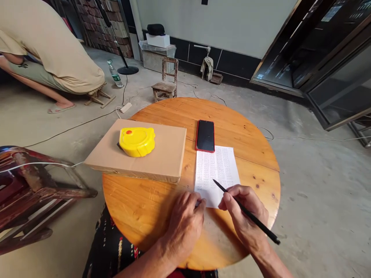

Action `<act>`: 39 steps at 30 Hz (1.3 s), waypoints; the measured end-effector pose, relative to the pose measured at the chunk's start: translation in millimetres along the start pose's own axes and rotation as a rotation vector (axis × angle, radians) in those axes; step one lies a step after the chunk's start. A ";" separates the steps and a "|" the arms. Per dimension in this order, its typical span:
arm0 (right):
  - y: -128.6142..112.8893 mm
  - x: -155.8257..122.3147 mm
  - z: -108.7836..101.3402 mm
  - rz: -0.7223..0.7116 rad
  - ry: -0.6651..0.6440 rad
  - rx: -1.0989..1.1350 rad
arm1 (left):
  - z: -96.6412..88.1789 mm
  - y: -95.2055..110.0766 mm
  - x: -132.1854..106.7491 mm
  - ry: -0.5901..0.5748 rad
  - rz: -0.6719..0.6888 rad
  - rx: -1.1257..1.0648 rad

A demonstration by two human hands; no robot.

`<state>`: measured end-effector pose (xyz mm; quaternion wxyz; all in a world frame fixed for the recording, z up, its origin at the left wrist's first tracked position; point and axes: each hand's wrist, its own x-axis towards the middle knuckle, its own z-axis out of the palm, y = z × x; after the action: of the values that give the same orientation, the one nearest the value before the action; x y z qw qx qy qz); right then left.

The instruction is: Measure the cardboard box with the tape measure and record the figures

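My right hand (246, 214) grips a slim black pen (255, 221), its tip pointing up and left over a white sheet of paper (213, 197). Rows of small writing cover most of the sheet. At the paper's lower left corner rests my left hand (187, 216), fingers curled and thumb close to the forefinger. A bit of something dark shows between them, too small to name. A dark-screened phone with a red case (205, 136) lies across the top edge of the paper.
On the round wooden table (249, 154), a flat cardboard box (162, 164) carries a yellow plastic case with a red button (137, 142). A wooden chair (37, 181) stands at left. Beyond are a small chair (165, 83), a bottle (115, 74) and a crouched person (55, 50).
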<state>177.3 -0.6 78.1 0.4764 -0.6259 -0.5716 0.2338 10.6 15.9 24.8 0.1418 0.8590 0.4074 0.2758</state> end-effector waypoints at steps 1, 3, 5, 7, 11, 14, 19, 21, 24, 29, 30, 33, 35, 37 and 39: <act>-0.5 1.0 1.7 0.002 -0.017 -0.037 | 0.0 0.0 0.3 -0.010 -0.007 0.002; 1.5 2.2 4.9 0.002 -0.093 -0.095 | 0.3 0.2 0.7 -0.029 -0.031 0.012; 7.2 2.2 8.0 0.001 -0.156 -0.139 | 1.0 0.5 1.0 -0.053 -0.058 0.028; 14.4 1.2 11.4 0.002 -0.164 -0.164 | 2.0 0.6 1.2 -0.073 -0.067 0.051; 25.6 -0.9 18.7 0.051 -0.146 -0.135 | 4.3 -0.1 2.1 -0.077 -0.062 0.081; 29.5 -1.0 22.2 0.043 -0.149 -0.086 | 5.8 -1.1 2.4 -0.068 -0.063 0.064; 31.9 -0.1 24.1 0.005 -0.166 -0.111 | 5.3 -2.0 2.4 -0.068 -0.076 0.046; 32.5 -0.1 24.8 -0.001 -0.165 -0.125 | 4.2 -1.5 2.9 -0.079 -0.086 0.049; 33.1 -0.3 25.9 -0.012 -0.166 -0.140 | 3.0 -0.7 3.9 -0.082 -0.095 0.054; 32.5 -0.3 25.8 -0.024 -0.179 -0.159 | 3.1 -0.4 4.6 -0.075 -0.097 0.048; 32.2 -0.2 25.6 -0.027 -0.181 -0.158 | 3.1 -0.3 4.5 -0.074 -0.099 0.045; 31.9 0.3 25.4 -0.036 -0.183 -0.148 | 3.0 -0.4 4.1 -0.075 -0.105 0.026; 32.3 0.9 25.9 -0.034 -0.183 -0.142 | 3.0 -0.5 3.9 -0.084 -0.109 0.016; 32.7 1.5 26.8 -0.037 -0.185 -0.137 | 2.9 -0.6 3.8 -0.087 -0.112 0.011; 32.8 1.8 27.7 -0.052 -0.181 -0.133 | 2.6 -0.6 4.0 -0.080 -0.111 0.008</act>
<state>170.6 13.7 38.1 0.3861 -0.6174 -0.6426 0.2385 13.8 19.4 23.8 0.1696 0.8460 0.4496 0.2312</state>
